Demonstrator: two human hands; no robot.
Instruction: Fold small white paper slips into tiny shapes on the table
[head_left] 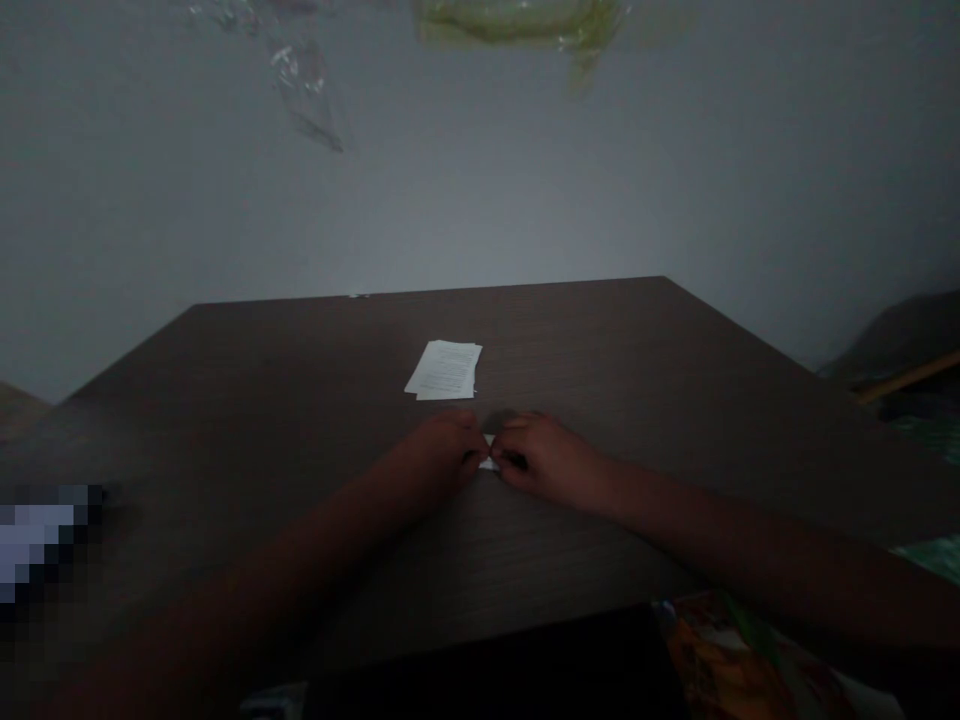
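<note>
Near the middle of the dark wooden table, my left hand (451, 445) and my right hand (544, 455) meet, fingers bent and pinching. Between them a small white piece of paper (488, 462) shows; the fingers cover most of it, so its shape and any folds are hidden. Both hands are closed on this paper, close to the tabletop. Just beyond my left hand lies a small stack of white printed papers (448, 371), slightly fanned, which neither hand touches.
The table (600, 350) stands against a pale wall (487, 180) with clear and yellow tape (517, 22) on it. A blurred-out rectangular object (37, 535) lies at the left edge. Colourful fabric (735, 640) shows below the front edge, and dark items (915, 340) sit beyond the right side.
</note>
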